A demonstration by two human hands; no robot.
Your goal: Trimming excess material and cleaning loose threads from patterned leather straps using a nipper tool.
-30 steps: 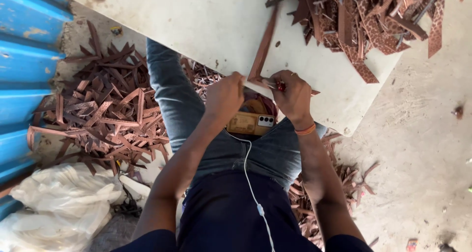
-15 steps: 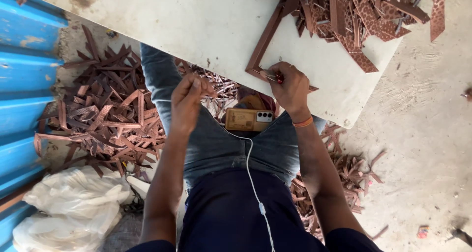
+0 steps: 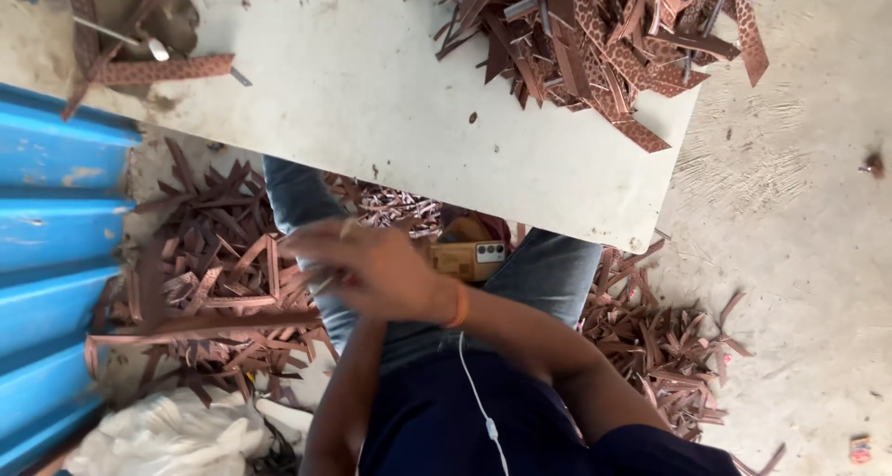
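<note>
Blurring right hand (image 3: 372, 272), strip pile (image 3: 214, 281) beside

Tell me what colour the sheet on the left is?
Blue, the ridged metal sheet, seen in the head view.

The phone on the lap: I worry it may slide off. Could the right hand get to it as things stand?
Probably yes. The right hand is blurred just left of the phone on the lap, with nothing visible between them; the white board lies beyond, not over it.
</note>
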